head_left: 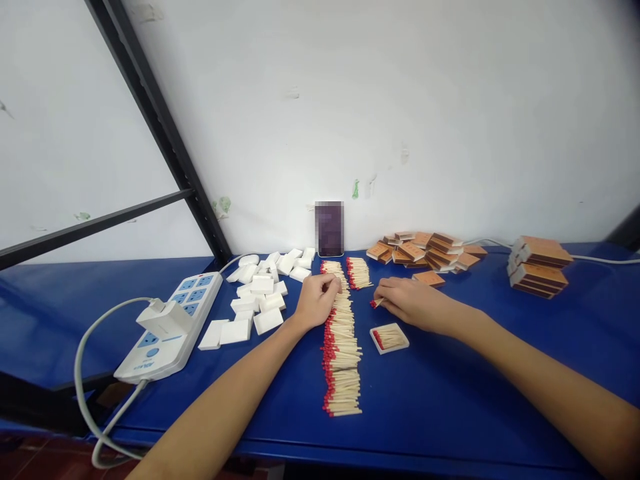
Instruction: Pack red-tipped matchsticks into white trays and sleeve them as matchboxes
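Observation:
A long row of red-tipped matches (341, 347) lies down the middle of the blue table (450, 393). My left hand (316, 300) rests curled on the row's upper part, fingers closed on some matches. My right hand (410, 302) pinches a few matches (376, 303) by its fingertips just right of the row. A small open white tray (389, 338) holding matches sits below my right hand. A second short bunch of matches (358, 273) lies behind.
Empty white trays (260, 300) are heaped at the left. Orange matchbox sleeves (425, 250) pile at the back right, a stack of boxes (540, 267) farther right. A white power strip (170, 327) with plug and cable sits left. A dark phone (329, 229) leans on the wall.

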Available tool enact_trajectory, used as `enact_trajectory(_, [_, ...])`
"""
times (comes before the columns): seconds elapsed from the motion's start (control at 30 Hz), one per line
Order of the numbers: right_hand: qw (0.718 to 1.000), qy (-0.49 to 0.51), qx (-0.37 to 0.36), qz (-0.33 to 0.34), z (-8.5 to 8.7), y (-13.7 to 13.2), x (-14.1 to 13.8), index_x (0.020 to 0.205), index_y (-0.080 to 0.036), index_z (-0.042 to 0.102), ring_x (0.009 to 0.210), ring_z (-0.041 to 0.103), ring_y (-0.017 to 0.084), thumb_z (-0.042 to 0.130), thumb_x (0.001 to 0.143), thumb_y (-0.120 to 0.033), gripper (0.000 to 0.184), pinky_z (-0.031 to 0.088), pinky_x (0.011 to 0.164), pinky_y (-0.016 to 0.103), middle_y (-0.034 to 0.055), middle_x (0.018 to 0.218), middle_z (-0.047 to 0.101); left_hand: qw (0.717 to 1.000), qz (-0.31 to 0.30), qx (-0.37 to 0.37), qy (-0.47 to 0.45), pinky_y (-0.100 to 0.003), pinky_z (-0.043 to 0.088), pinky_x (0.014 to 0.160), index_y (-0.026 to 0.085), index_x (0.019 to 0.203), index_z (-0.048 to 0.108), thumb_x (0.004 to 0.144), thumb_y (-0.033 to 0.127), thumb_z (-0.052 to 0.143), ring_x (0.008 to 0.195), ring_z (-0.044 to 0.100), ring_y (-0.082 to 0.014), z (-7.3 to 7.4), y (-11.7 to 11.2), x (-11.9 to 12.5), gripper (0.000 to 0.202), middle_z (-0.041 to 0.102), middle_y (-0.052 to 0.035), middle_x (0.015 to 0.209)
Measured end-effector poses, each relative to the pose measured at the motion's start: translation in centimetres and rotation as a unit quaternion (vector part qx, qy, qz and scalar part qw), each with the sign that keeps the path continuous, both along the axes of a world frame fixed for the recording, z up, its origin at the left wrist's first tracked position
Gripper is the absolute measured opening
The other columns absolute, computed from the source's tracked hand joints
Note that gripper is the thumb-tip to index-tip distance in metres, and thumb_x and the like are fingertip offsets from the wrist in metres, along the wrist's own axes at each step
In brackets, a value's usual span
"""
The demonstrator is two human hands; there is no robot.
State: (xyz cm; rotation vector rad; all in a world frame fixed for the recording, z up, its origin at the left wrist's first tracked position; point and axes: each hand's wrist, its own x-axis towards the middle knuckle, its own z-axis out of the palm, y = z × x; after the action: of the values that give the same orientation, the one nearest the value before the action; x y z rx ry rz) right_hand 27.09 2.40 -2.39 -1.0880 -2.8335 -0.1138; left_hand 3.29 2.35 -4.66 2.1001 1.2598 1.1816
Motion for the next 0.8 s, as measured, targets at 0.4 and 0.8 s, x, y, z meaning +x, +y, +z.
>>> enact_trajectory(0.4, [1.000, 0.005, -0.019, -0.006, -0.10, 0.04, -0.02, 0.096, -0.017, 0.061, 0.082, 0.062, 0.020, 0.038, 0.099, -0.024, 0.025, 0.041, 0.068, 0.029, 0.0090, 0.097, 0.065, 1.000, -0.001, -0.001, -0.003, -0.024, 0.029, 0.055, 0.014, 0.061, 0.057, 0.092, 0.032, 0.040, 0.052, 0.039, -0.0097, 0.00, -0.02, 0.00, 0.039, 0.044, 0.0024, 0.053])
enact_trajectory(0.8, [0.995, 0.051, -0.087, -0.014, -0.05, 0.45, 0.56, 0.097, -0.018, 0.060, 0.083, 0.061, 0.020, 0.038, 0.098, -0.029, 0.025, 0.044, 0.074, 0.031, 0.0083, 0.097, 0.065, 1.000, -0.006, -0.003, -0.005, -0.024, 0.030, 0.056, 0.014, 0.061, 0.056, 0.092, 0.033, 0.040, 0.053, 0.040, -0.0096, 0.04, -0.03, 0.01, 0.039, 0.046, 0.0020, 0.054])
